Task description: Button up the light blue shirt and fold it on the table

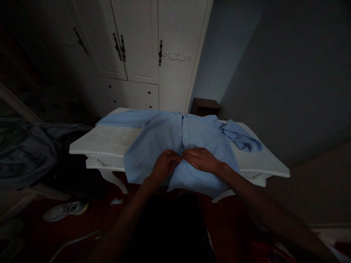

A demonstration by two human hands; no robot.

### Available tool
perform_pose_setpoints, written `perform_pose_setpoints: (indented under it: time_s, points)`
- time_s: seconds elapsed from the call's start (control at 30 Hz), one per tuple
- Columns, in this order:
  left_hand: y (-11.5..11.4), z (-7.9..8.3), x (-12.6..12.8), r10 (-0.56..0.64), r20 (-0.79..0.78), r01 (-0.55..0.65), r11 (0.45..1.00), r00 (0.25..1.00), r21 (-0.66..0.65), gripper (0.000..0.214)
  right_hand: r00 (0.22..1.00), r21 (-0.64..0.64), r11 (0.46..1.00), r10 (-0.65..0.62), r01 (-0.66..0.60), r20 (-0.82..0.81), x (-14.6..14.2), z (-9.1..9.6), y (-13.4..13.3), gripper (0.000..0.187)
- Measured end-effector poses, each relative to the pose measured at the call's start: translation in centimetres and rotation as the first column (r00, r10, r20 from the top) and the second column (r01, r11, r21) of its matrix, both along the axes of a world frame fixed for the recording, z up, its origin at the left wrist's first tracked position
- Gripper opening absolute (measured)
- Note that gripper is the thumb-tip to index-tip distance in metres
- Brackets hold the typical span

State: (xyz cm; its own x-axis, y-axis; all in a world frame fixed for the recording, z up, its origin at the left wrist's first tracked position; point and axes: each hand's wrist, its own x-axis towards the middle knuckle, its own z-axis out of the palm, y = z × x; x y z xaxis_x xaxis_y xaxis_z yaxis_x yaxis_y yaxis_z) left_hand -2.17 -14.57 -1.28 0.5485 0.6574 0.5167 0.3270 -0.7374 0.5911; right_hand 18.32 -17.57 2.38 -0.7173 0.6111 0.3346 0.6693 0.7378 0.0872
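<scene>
While the left hand (pixel 166 164) pinches one front edge of the light blue button-up shirt (pixel 161 135) between thumb and fingers, the right hand (pixel 201 159) grips the opposing edge, with both sets of fingertips nearly meeting at the lower button placket (pixel 181 133). A ring (pixel 168 152) is fitted on the left hand. The shirt lies front up across the white bench (pixel 106 140), collar toward the far edge, lower hem hanging over the near edge. Its left-side sleeve (pixel 120 118) extends along the far edge; its right-side sleeve (pixel 242 137) is bent toward the near edge, creased. Behind the bench stands a white wardrobe (pixel 139 40) with dark handles; right of it, a small brown cabinet (pixel 206 105). On the red floor (pixel 227 226), at left, rests a sneaker (pixel 65 211).
</scene>
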Motion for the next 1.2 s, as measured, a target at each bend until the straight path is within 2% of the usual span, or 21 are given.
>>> perform_pose_setpoints:
  time_s: [0.17, 0.37, 0.43, 0.5, 0.6, 0.67, 0.8, 1.0, 1.1, 1.2]
  points:
    - [-0.2, -0.1, 0.3, 0.021, 0.047, -0.019, 0.999, 0.999, -0.044, 0.015, 0.99, -0.06, 0.998, 0.02, -0.029, -0.137, 0.4, -1.0, -0.1, 0.03]
    - [-0.4, -0.5, 0.9, 0.123, 0.054, -0.12, 0.992, 0.991, -0.045, 0.013, 0.955, -0.06, 0.997, 0.036, -0.056, -0.294, 0.7, -1.8, -0.4, 0.024]
    - [-0.5, -0.6, 1.0, 0.135, 0.08, -0.133, 0.991, 0.988, -0.032, 0.015, 0.95, 0.0, 0.999, 0.044, -0.046, -0.309, 0.6, -2.2, -0.4, 0.022]
    - [-0.6, -0.8, 1.1, 0.14, 0.114, -0.139, 0.99, 0.984, -0.018, 0.016, 0.95, 0.125, 0.991, 0.088, -0.052, -0.299, 0.6, -2.5, -0.4, 0.02]
    - [-0.7, -1.2, 1.2, 0.144, 0.162, -0.147, 0.989, 0.976, 0.004, 0.018, 0.948, 0.3, 0.951, 0.163, -0.077, -0.274, 0.5, -2.7, -0.2, 0.016]
    - [-0.6, -1.4, 1.3, 0.153, 0.18, -0.159, 0.987, 0.972, 0.02, 0.018, 0.95, 0.337, 0.938, 0.174, -0.08, -0.259, 0.5, -2.7, -0.2, 0.015]
    - [-0.8, -1.3, 1.0, 0.148, 0.153, -0.16, 0.985, 0.977, 0.064, 0.021, 0.965, 0.321, 0.945, 0.138, -0.062, -0.221, 0.6, -2.8, -0.3, 0.015]
    - [-1.3, -0.7, 0.3, 0.064, 0.102, -0.072, 0.995, 0.993, 0.074, 0.021, 0.963, 0.324, 0.944, 0.143, -0.063, -0.228, 0.7, -3.1, -0.3, 0.014]
    - [-1.4, -0.9, 0.6, 0.131, 0.089, -0.138, 0.987, 0.987, 0.081, 0.024, 0.96, 0.321, 0.945, 0.148, -0.066, -0.237, 0.8, -3.1, -0.3, 0.013]
    - [-1.4, -1.2, 1.0, 0.188, 0.046, -0.191, 0.978, 0.981, 0.084, 0.018, 0.959, 0.258, 0.965, 0.115, -0.046, -0.259, 1.0, -3.2, -0.2, 0.014]
